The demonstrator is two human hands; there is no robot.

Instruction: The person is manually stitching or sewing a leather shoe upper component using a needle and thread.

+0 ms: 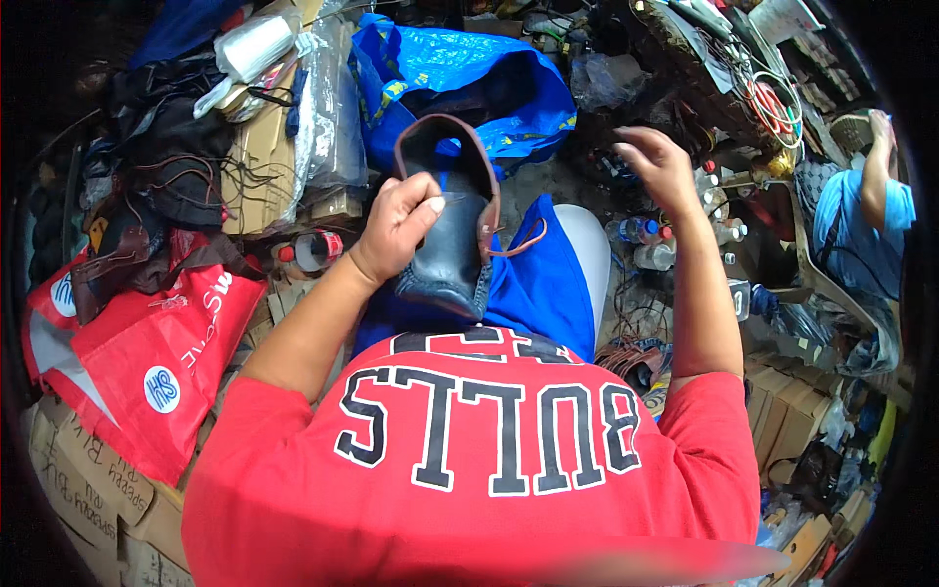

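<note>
One dark leather moccasin-type shoe [430, 279], on the blue cloth [548, 284] over the lap, toe toward the wearer, opening away. Fittings: brown leather collar [492, 181] bordering the opening; brown lace [526, 242] hanging loose in a curl from the shoe's right side, its end unfastened. Left hand [401, 223]: clenched at the shoe's left edge, thumb pressed to the forefinger, a thin pale sliver [456, 199] pinched there; needle or thread end, too small to tell. Right hand [665, 168]: raised to the right, well apart from the shoe, fingers half curled; whether a fine strand is grasped cannot be told. Condition of work, by judgement: hand stitching appears in hand; done, the body shaped and collar in place, with a puckered seam [477, 298] visible near the toe; left, seemingly, the stitching under the left hand and the securing of the lace. Extent of sewing on the hidden side: not determinable. Surroundings: blue printed bag [445, 64], gaping, just beyond the shoe; red bag [137, 362], creased, at left; clear plastic bottles [653, 256], several, at right, below the raised hand; flattened cardboard [256, 176], at upper left.
</note>
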